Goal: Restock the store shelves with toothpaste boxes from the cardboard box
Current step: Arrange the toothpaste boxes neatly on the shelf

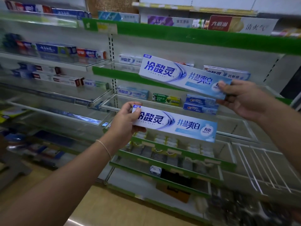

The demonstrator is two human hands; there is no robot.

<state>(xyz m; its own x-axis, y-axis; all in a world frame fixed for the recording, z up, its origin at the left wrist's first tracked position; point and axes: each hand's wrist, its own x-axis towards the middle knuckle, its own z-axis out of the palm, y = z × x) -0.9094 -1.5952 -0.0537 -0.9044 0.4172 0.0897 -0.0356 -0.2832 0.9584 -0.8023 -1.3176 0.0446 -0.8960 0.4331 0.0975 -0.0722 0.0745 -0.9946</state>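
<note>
Two white-and-blue toothpaste boxes are in the air in front of the shelves. My left hand (126, 123) grips the left end of the lower box (179, 125), thumb on its front. My right hand (244, 99) pinches the right end of the upper box (177, 74), which tilts down to the right. The upper box hangs before the green-edged middle shelf (114, 73); the lower one before the shelf below it (236, 136). The cardboard box is not in sight.
More toothpaste boxes stand on the shelves: a matching one (132, 92), a green Darlie box (166, 98) and stacked blue boxes (201, 104). Glass shelves with blurred stock fill the left bay (57, 62). Lower green shelves (162, 154) hold small items. A white wire rack (263, 167) is at right.
</note>
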